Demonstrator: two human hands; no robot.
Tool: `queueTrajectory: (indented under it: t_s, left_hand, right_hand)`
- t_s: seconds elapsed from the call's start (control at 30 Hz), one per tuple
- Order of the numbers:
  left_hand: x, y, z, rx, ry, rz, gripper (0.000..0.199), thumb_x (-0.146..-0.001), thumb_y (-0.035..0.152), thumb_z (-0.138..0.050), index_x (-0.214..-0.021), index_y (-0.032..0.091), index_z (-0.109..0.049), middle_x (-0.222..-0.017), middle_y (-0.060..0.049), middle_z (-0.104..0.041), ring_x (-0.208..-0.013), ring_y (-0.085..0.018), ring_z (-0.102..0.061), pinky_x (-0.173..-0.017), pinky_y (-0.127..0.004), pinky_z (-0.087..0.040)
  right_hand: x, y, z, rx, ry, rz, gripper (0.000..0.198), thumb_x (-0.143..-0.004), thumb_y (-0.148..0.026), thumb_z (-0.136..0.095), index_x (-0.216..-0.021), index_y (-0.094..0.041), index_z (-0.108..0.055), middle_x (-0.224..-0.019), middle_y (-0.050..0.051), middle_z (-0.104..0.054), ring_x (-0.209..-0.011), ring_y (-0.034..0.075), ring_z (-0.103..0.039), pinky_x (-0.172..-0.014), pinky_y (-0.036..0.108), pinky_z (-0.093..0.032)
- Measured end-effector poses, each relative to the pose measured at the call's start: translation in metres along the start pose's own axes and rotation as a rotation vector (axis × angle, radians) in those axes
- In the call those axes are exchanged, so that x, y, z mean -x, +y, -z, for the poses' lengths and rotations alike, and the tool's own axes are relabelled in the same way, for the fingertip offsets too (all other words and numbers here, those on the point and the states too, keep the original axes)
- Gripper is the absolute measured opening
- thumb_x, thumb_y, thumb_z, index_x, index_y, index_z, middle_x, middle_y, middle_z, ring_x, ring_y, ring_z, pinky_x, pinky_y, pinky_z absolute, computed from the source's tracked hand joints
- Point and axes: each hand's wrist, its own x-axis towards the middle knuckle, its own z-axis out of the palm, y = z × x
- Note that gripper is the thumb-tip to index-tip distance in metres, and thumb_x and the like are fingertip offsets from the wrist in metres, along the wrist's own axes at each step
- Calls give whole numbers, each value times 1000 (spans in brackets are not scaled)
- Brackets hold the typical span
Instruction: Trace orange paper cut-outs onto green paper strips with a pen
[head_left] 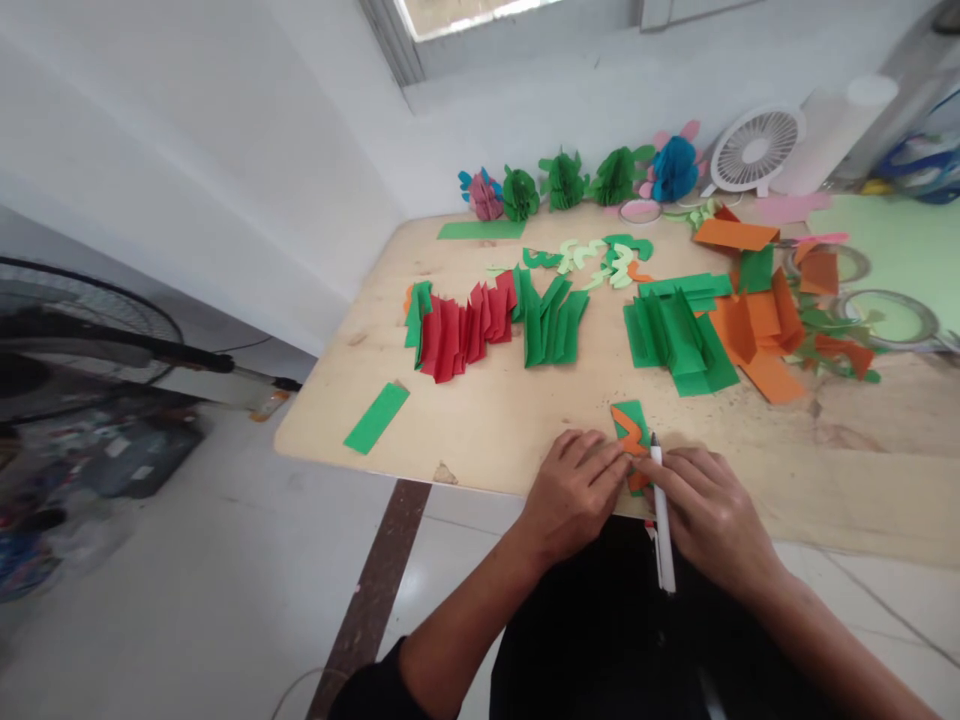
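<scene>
At the table's near edge a wavy orange paper cutout [628,428] lies over a green paper strip [634,410]. My left hand [574,490] comes in from the left, its fingers together and their tips pressing on the cutout's lower part. Closed around a white pen [663,540], my right hand [712,510] rests on the other side of the strip. The pen's dark tip points away from me, beside the cutout. My fingers cover the lower part of the paper pieces.
Red folded papers [457,330] and green folded papers [551,320] stand mid-table. Farther right are more green folds [675,335] and orange paper pieces [757,320]. Honeycomb paper turtles [564,180] line the wall near a small white fan [757,150]. A green strip [377,417] lies left.
</scene>
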Motion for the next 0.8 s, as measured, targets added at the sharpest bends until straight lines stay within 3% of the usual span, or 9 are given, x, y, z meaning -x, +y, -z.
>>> queueTrajectory:
  t_s: [0.3,0.47,0.8]
  left_hand:
    - [-8,5,4,155,92,150,22,-93,22,-46,-105,18,-64,-111,-6,-70,-108,-21,-59,-98,-41,-46]
    - [-14,8,0,97,21,192,28,-90,34,-52,-111,18,-61,-125,-10,-63,-118,-27,-52,-100,-47,-43]
    - [-11,8,-5,62,-27,194,28,-90,35,-52,-109,16,-59,-132,-11,-58,-123,-29,-48,-105,-50,-39]
  right_hand:
    - [2,1,-2,-3,28,24,40,-87,-7,-47,-124,-18,-58,-95,9,-70,-89,23,-61,-78,40,-49]
    - [2,3,-2,-4,34,29,39,-87,-8,-48,-122,-18,-60,-95,9,-70,-91,23,-62,-78,39,-50]
    - [1,1,-1,3,27,29,37,-88,-7,-48,-121,-17,-59,-97,9,-70,-94,23,-60,-81,40,-49]
